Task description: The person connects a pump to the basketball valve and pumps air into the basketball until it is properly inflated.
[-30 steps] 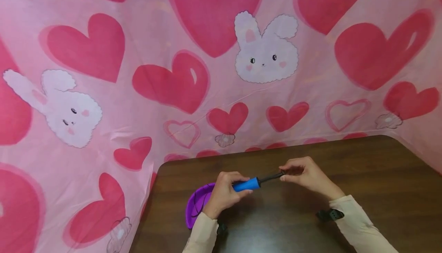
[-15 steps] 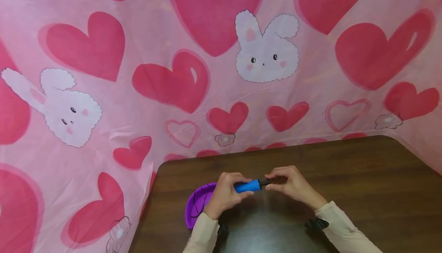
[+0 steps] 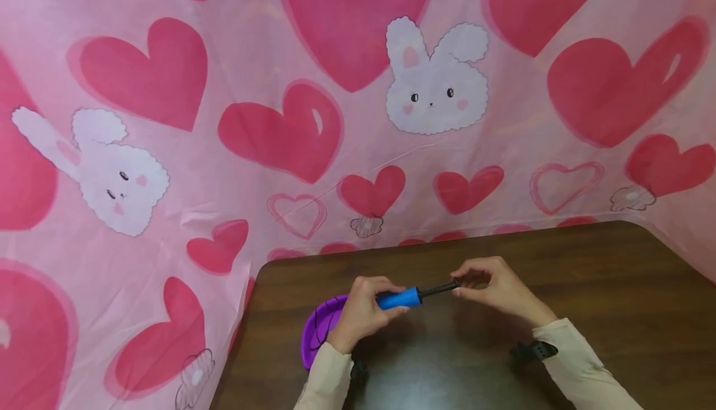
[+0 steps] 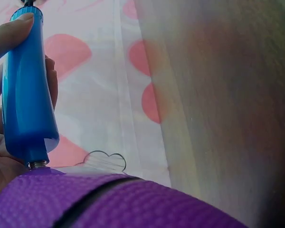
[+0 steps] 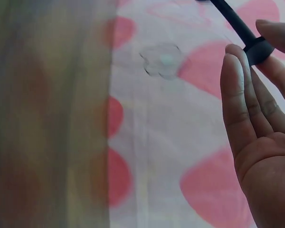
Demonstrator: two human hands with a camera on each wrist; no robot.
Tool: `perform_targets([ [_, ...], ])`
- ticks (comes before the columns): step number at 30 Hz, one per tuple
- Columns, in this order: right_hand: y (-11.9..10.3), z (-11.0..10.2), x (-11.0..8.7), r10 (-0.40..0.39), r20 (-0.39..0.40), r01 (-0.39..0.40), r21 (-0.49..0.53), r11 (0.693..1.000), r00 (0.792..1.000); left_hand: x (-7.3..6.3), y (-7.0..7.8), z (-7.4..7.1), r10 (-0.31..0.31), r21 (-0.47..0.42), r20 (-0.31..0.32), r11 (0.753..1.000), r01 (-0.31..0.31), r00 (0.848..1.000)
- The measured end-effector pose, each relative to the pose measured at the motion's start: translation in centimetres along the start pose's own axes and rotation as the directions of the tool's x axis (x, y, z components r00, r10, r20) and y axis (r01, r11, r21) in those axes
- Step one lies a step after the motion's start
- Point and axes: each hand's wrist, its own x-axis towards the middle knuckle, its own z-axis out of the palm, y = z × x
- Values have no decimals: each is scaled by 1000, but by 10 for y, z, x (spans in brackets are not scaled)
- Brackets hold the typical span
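A blue hand pump (image 3: 404, 299) is held above the table, its barrel gripped by my left hand (image 3: 360, 314). In the left wrist view, a metal needle at the barrel's lower end (image 4: 31, 128) meets a purple, pebbled ball (image 4: 152, 206) with a black seam. The head view shows that ball (image 3: 310, 338) caved in like a bowl, partly hidden behind my left hand. My right hand (image 3: 498, 286) pinches the end of the black plunger rod (image 3: 439, 289), which is drawn well out. The right wrist view has thumb and fingers about the rod's black end knob (image 5: 259, 51).
The dark wooden table (image 3: 604, 310) has rounded far corners. A pink cloth (image 3: 514, 118) printed with hearts and rabbits hangs behind it and along the left side. Dark straps (image 3: 534, 352) sit at the wrists.
Half a second ago my right hand had pushed the plunger nearly all the way in. Now it has pulled the rod back out to the right. My left hand stays almost still.
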Motion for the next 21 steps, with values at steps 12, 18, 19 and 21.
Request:
perform_targets([
  [12, 0, -34, -3, 45, -32, -44, 38, 998, 998, 1, -2, -2, -21, -15, -18, 1000, 21, 1000],
  [18, 1, -24, -5, 18, -43, -15, 63, 998, 999, 1, 0, 0, 5, -1, -19, 1000, -5, 1000],
  [19, 1, -20, -4, 10, -43, -7, 62, 998, 999, 1, 0, 1, 9, 2, -19, 1000, -9, 1000],
  [21, 0, -9, -3, -11, -43, 14, 55, 998, 999, 2, 1, 1, 16, 12, -21, 1000, -16, 1000],
])
